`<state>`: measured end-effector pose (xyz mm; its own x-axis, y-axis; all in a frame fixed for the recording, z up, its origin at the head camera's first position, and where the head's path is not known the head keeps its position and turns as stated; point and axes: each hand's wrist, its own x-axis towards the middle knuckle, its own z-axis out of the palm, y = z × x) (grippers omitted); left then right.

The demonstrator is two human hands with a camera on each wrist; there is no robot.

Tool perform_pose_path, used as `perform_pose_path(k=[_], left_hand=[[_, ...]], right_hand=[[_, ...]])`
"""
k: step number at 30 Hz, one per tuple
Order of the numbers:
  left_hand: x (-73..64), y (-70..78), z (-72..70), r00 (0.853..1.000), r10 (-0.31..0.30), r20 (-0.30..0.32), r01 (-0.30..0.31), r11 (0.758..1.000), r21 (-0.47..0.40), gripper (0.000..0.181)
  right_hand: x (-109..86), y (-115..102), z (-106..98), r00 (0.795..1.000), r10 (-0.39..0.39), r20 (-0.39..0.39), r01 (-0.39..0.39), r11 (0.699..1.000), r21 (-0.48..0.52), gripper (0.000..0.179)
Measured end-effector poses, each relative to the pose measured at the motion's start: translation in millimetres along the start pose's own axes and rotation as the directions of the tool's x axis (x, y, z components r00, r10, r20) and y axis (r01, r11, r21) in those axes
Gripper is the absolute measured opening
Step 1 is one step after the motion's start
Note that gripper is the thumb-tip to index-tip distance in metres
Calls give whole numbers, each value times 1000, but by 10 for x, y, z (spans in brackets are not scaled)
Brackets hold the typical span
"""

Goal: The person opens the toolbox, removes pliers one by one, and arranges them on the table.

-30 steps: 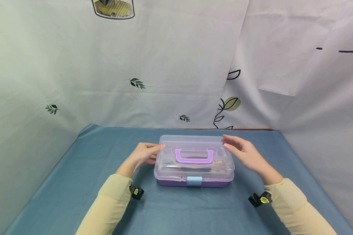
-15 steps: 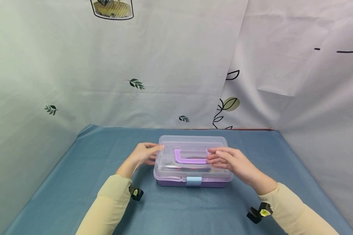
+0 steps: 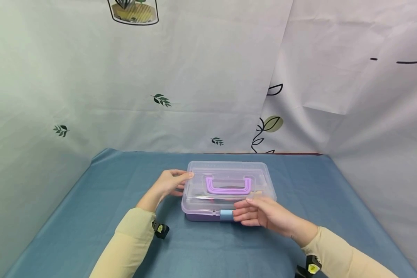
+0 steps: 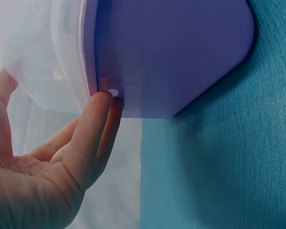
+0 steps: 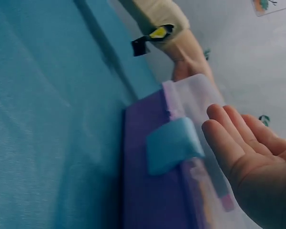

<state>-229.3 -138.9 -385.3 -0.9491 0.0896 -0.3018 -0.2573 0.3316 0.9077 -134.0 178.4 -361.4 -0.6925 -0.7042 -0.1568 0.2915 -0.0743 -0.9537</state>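
Note:
A plastic storage box (image 3: 201, 217) with a purple base and a clear lid (image 3: 229, 166) stands in the middle of the table. Its lid is down. A purple handle (image 3: 228, 190) lies flat on top, and a light blue latch (image 5: 174, 145) sits at the middle of the front. At the box's left end, my left hand (image 3: 170, 182) has its thumb on the lid's edge; in the left wrist view its fingertips touch the side near the lid seam. My right hand (image 3: 264, 216) is held at the front beside the latch, fingers extended and holding nothing.
Blue cloth (image 3: 90, 231) covers the table around the box. White fabric with printed leaves (image 3: 161, 99) hangs behind and at both sides. Through the lid, pencil-like items (image 5: 205, 200) show inside.
My right hand has moved from the lid's right rear edge, across the handle, down to the front by the latch. The left hand and the box have stayed in place.

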Motion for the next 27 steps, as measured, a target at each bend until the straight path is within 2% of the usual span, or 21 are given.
perform_pose_path(k=[10,15,22,27], left_hand=[[12,-17,3,1000,5,-5,-5,1000,6,71],[1,-8,4,1000,3,-2,-3,1000,-1,70],[-13,4,-4,1000,5,4,-5,1000,2,70],[-15,1,-3,1000,9,5,-9,1000,8,71]], right_hand=[[9,228,23,987,159,7,-158,986,-50,68],[34,363,9,972,235,-8,-235,972,-4,77],[84,511,-37,960,281,-13,-279,956,96,85],[118,578,-7,944,316,-97,-303,944,131,89]])
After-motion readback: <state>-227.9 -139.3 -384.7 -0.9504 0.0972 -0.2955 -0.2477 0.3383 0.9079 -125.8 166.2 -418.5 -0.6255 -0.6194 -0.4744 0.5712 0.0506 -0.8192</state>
